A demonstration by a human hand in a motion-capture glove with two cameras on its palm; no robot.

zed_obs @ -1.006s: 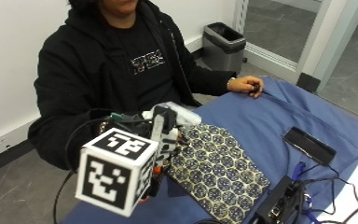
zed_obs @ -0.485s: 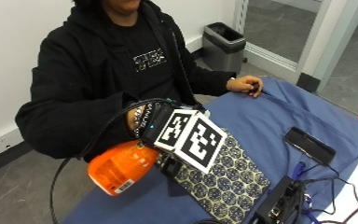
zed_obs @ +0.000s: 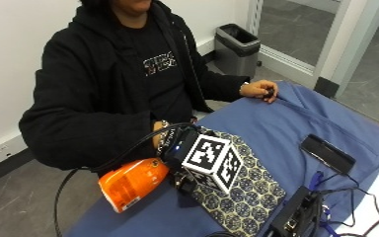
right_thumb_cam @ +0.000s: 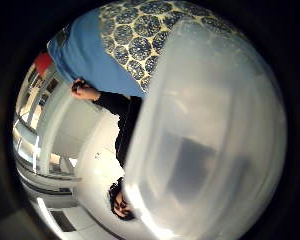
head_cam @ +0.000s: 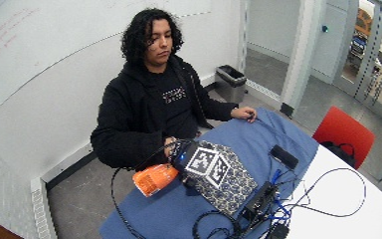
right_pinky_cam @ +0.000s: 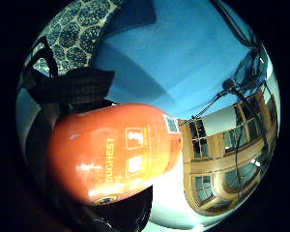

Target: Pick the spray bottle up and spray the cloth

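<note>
My gloved right hand [zed_obs: 175, 148] grips the spray bottle [zed_obs: 132, 182] above the table's near left corner, mostly hidden behind the glove's gear. The bottle lies tilted on its side, with its orange body [head_cam: 152, 179] sticking out past the cloth's left edge and its nozzle end hidden. The orange body [right_pinky_cam: 116, 157] fills the little finger side palm view, and a pale translucent part of the bottle [right_thumb_cam: 210, 135] fills the thumb side palm view. The patterned cloth [zed_obs: 248, 192], cream with dark blue hexagons, lies flat on the blue tablecloth [zed_obs: 288, 123], right beside the hand.
The person's bare left hand [zed_obs: 260, 90] rests on the table's far edge. A flat black device [zed_obs: 327, 154] lies right of the cloth, and a black box with cables [zed_obs: 298, 217] sits at the near edge. A red chair [head_cam: 340, 132] stands at the right.
The hand has turned the bottle from nearly upright, white head showing, onto its side with the orange body pointing out to the left. The hand now sits lower, beside the cloth.
</note>
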